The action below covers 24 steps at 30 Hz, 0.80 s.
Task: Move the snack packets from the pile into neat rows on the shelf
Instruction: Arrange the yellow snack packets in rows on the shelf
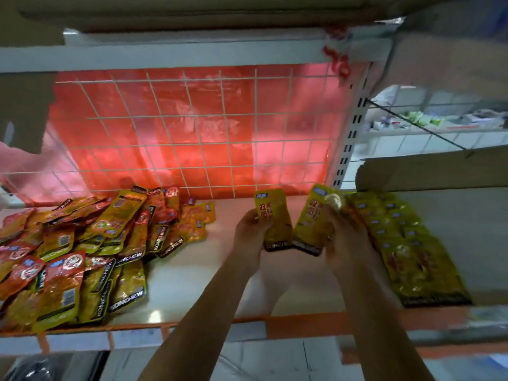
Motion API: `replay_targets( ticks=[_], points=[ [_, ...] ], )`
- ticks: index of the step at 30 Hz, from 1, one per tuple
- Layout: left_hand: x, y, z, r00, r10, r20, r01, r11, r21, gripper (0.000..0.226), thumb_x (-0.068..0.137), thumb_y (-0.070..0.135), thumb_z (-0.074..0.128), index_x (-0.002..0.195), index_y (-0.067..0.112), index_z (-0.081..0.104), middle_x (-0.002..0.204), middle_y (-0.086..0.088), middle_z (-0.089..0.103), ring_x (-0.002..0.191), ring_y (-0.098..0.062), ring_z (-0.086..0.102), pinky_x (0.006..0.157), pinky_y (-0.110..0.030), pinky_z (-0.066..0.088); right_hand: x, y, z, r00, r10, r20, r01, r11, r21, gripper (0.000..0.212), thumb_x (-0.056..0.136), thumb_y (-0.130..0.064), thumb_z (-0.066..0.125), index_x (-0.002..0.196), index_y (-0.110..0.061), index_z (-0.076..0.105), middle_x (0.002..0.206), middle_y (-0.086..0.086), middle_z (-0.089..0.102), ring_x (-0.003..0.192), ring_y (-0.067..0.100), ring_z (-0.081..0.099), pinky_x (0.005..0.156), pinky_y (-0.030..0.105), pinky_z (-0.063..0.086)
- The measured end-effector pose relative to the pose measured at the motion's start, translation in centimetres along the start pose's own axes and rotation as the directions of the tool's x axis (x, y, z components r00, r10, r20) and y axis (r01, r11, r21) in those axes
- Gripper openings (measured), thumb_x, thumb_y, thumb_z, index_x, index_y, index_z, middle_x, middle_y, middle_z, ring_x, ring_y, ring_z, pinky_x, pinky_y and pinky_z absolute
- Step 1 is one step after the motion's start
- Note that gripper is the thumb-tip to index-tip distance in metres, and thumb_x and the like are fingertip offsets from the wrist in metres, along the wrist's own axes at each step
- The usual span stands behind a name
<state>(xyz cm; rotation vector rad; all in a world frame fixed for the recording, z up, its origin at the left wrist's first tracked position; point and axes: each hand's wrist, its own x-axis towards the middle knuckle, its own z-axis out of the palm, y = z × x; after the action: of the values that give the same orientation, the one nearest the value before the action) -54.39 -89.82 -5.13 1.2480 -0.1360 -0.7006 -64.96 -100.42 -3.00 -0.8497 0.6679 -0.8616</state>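
Yellow left packet (275, 215): standing upright over the middle of the shelf (192, 279), its printed front facing the camera and its dark band sitting at the bottom.
Left grip (251, 232): grasping the left packet by its lower left edge, with the fingers curling round it.
Right packet (312, 221): also yellow, leaning slightly to the right just beside the left packet; whether their lower corners are touching I cannot tell.
Right grip (343, 237): grasping the right packet from its right side, the fingers wrapping onto its front; the hand is showing blurred.
Pile (82, 243): lying on the left part of the shelf, red and yellow packets overlapping at every angle, well apart from both grips.
Rows (409, 243): yellow packets lying overlapped on the right part of the shelf, running from the back towards the front edge, just beside the right grip.
Shelf: pale board showing bare between the pile and the rows, with an orange strip (302, 323) running along its front edge.
Grid (255, 127): white wire standing at the back of the shelf, with a red sheet (154, 105) hanging behind it.
Box (439, 171): brown cardboard overhanging the far end of the rows.
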Motion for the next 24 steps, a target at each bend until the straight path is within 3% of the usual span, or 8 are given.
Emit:
replay_targets(
  ticks=[3,5,8,12,15,17,21,24],
  points=[
    [0.4,-1.6,3.6,1.000,-0.019,0.009,0.018,0.995,0.096,0.019,0.089,0.001,0.058,0.106,0.004,0.065,0.096,-0.018,0.069,0.079,-0.026,0.064,0.071,-0.034,0.054,1.5,-1.6,-2.3,0.999,0.024,-0.040,-0.027,0.997,-0.068,0.005,0.089,-0.008,0.063,0.088,-0.011,0.067,0.076,0.007,0.070,0.064,0.022,0.068,0.055,0.035,0.057],
    [0.5,-2.5,5.9,0.999,-0.039,0.024,0.035,0.990,0.139,0.014,0.090,0.007,0.058,0.101,0.007,0.067,0.091,-0.015,0.069,0.074,-0.024,0.065,0.070,-0.034,0.055,2.7,-2.7,-4.3,0.997,0.004,-0.082,-0.018,0.986,-0.163,0.006,0.085,-0.016,0.068,0.082,-0.012,0.069,0.082,0.016,0.068,0.073,0.030,0.066,0.066,0.050,0.058],
    [1.0,-4.3,8.6,1.000,-0.015,-0.013,0.017,0.968,0.251,0.011,0.087,0.009,0.061,0.090,0.014,0.071,0.080,-0.008,0.071,0.068,-0.019,0.066,0.072,-0.036,0.057,4.4,-4.6,-7.0,0.996,-0.038,-0.084,0.007,0.939,-0.343,0.028,0.073,-0.034,0.070,0.076,-0.007,0.065,0.081,0.026,0.065,0.075,0.032,0.063,0.073,0.067,0.051],
    [1.8,-6.1,11.2,0.991,0.098,-0.087,-0.047,0.888,0.457,0.011,0.079,0.018,0.068,0.070,0.019,0.073,0.058,0.004,0.065,0.053,-0.015,0.055,0.059,-0.031,0.047,5.8,-7.5,-9.5,0.996,0.002,-0.092,-0.037,0.925,-0.378,0.019,0.088,-0.008,0.060,0.071,-0.012,0.066,0.070,0.012,0.062,0.070,0.027,0.060,0.074,0.050,0.053],
    [2.3,-6.8,12.5,0.988,0.113,-0.101,-0.039,0.831,0.554,0.016,0.079,0.022,0.069,0.064,0.021,0.072,0.059,0.005,0.068,0.059,-0.018,0.064,0.063,-0.037,0.057,6.9,-8.6,-11.1,0.997,0.023,-0.074,-0.050,0.924,-0.378,0.015,0.088,-0.003,0.058,0.080,-0.011,0.068,0.069,0.009,0.062,0.061,0.024,0.059,0.066,0.041,0.055],
    [2.6,-6.9,13.2,0.987,0.127,-0.103,-0.035,0.781,0.624,0.013,0.081,0.026,0.069,0.069,0.021,0.073,0.069,0.003,0.071,0.071,-0.020,0.070,0.072,-0.042,0.059,7.5,-9.0,-11.9,0.996,0.035,-0.078,-0.063,0.917,-0.394,0.013,0.088,-0.002,0.058,0.086,-0.009,0.069,0.070,0.009,0.063,0.061,0.023,0.061,0.063,0.037,0.054],
    [3.4,-6.9,13.8,0.980,0.189,-0.065,-0.064,0.604,0.794,0.015,0.084,0.029,0.066,0.093,0.021,0.075,0.089,0.001,0.074,0.087,-0.019,0.067,0.079,-0.031,0.053,7.8,-9.2,-12.7,0.997,0.049,-0.064,-0.071,0.911,-0.406,0.014,0.088,-0.002,0.058,0.089,-0.010,0.070,0.067,0.006,0.064,0.056,0.018,0.061,0.055,0.029,0.051],
    [3.7,-7.0,14.1,0.980,0.191,-0.059,-0.064,0.581,0.812,0.016,0.082,0.031,0.068,0.093,0.022,0.074,0.089,0.002,0.074,0.086,-0.019,0.068,0.081,-0.034,0.054,8.1,-8.9,-12.9,0.996,0.057,-0.064,-0.079,0.904,-0.419,0.015,0.087,-0.002,0.057,0.087,-0.010,0.070,0.068,0.009,0.062,0.060,0.022,0.058,0.060,0.033,0.052]
  ],
)
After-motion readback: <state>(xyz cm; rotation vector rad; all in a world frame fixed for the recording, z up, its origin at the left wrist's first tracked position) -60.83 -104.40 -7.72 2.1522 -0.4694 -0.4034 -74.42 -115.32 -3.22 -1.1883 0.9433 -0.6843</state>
